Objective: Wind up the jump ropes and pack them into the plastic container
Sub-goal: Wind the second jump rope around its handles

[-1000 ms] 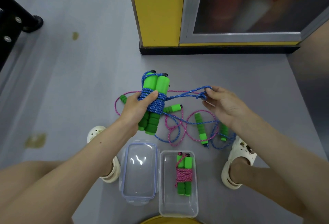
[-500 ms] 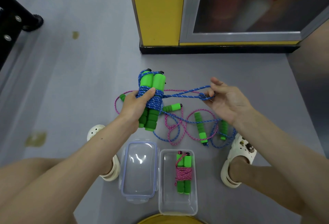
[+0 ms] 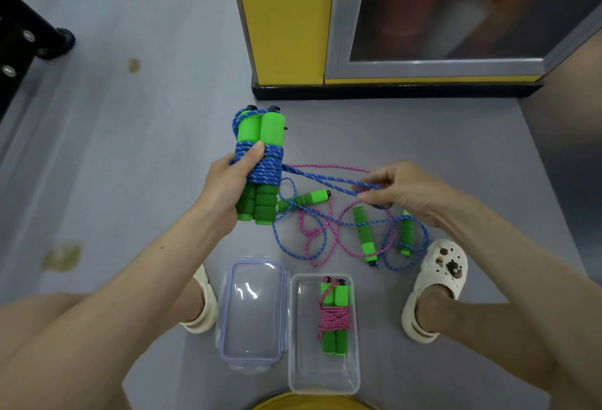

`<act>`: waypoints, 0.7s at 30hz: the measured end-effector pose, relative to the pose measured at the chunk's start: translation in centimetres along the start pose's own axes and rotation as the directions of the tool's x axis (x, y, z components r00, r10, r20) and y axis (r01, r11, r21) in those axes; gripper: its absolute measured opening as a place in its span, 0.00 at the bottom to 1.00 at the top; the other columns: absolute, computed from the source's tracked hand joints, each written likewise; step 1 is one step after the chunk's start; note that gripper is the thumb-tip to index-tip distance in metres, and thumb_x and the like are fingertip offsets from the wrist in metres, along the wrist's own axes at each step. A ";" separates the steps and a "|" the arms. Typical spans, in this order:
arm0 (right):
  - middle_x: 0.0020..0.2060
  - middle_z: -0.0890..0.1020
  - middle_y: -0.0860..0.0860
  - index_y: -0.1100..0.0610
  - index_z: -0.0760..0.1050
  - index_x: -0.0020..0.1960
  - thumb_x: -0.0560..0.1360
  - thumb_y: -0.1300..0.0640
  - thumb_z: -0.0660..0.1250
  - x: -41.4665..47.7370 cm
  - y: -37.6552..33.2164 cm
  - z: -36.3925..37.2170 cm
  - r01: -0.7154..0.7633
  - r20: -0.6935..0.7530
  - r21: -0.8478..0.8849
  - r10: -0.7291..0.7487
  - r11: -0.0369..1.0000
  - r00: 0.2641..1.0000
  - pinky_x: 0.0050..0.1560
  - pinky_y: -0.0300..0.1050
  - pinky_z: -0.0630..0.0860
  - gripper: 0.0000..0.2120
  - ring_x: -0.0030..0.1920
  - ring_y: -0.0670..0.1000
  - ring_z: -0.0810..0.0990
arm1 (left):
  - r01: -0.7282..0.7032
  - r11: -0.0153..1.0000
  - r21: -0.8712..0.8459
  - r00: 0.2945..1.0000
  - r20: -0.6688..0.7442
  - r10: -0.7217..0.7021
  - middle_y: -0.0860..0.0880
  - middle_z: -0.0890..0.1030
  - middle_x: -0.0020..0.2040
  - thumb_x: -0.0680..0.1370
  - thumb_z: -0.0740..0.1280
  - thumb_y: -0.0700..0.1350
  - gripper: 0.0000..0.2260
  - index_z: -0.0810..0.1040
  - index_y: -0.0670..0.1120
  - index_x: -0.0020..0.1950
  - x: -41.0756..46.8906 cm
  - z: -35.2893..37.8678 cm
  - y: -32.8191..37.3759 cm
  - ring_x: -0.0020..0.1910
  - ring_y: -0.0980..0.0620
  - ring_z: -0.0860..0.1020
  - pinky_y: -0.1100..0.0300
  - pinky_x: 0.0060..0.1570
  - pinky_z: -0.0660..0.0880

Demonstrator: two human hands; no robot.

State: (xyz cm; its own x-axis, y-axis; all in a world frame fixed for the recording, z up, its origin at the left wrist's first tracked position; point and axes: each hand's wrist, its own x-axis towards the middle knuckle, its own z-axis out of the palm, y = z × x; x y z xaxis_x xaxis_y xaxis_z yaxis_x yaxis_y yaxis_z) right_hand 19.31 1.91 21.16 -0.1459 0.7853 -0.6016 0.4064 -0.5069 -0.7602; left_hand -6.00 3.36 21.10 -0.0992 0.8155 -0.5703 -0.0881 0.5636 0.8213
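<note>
Pinching the doubled blue tail (image 3: 329, 180) right of centre between thumb and fingertips of the right hand (image 3: 407, 194); gripping the blue-wound handles (image 3: 260, 136) at mid-frame in the curled left hand (image 3: 224, 188), with thumb pressed over the coils. Keep the tail taut, lay each turn snug beside the last, and lift it clear of the loose ropes (image 3: 325, 237) tangled on the floor below. Then into the plastic container (image 3: 356, 364), bottom centre, beside the pink bundle (image 3: 334, 318). Since half a second back: raised the handles and stood them more upright, drew the right fingers in tighter, dropped the pinch slightly.
</note>
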 end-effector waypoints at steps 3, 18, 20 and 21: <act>0.27 0.77 0.46 0.57 0.83 0.42 0.73 0.62 0.70 0.1 0.7 0.3 -0.046 0.088 -0.130 0.057 0.991 0.994 0.32 0.36 0.67 0.03 0.30 0.44 0.69 | -0.002 0.999 0.040 1.000 0.028 0.001 0.42 0.84 0.47 0.76 0.69 0.52 0.15 0.80 0.42 0.55 -0.3 0.1 -0.3 0.38 0.45 0.82 0.54 0.34 0.81; 0.39 0.75 0.50 0.56 0.67 0.39 0.75 0.50 0.68 -0.3 0.4 1.3 0.011 -0.199 -0.826 -0.309 0.564 0.930 0.35 0.44 0.65 0.14 0.40 0.53 0.73 | -0.024 0.989 0.144 1.000 0.007 0.023 0.47 0.84 0.44 0.76 0.70 0.51 0.12 0.80 0.44 0.53 0.2 0.6 -1.7 0.36 0.52 0.83 0.60 0.33 0.78; 0.45 0.78 0.52 0.55 0.69 0.44 0.76 0.58 0.65 -0.3 0.8 1.7 -0.059 -0.155 -0.962 -0.359 0.266 0.920 0.37 0.44 0.65 0.05 0.43 0.55 0.75 | -0.044 0.987 0.153 0.998 -0.033 0.049 0.48 0.84 0.44 0.75 0.71 0.50 0.12 0.79 0.44 0.53 0.4 0.5 -1.6 0.35 0.53 0.83 0.59 0.32 0.79; 0.47 0.79 0.53 0.55 0.72 0.46 0.76 0.61 0.64 -0.3 1.0 1.3 -0.093 -0.149 -0.978 -0.317 0.186 0.936 0.38 0.43 0.65 0.02 0.44 0.56 0.77 | -0.078 0.980 0.185 0.993 -0.075 0.093 0.48 0.84 0.44 0.75 0.71 0.50 0.12 0.79 0.44 0.53 0.8 0.1 -1.5 0.37 0.52 0.83 0.57 0.35 0.80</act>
State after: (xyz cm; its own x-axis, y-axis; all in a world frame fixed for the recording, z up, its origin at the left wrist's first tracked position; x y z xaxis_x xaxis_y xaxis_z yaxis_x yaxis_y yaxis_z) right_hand 18.55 0.67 20.30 -0.1308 0.9494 -0.2856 0.9713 0.1804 0.1549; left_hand -5.80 3.16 19.46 -0.1813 0.8520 -0.4912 0.1043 0.5133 0.8518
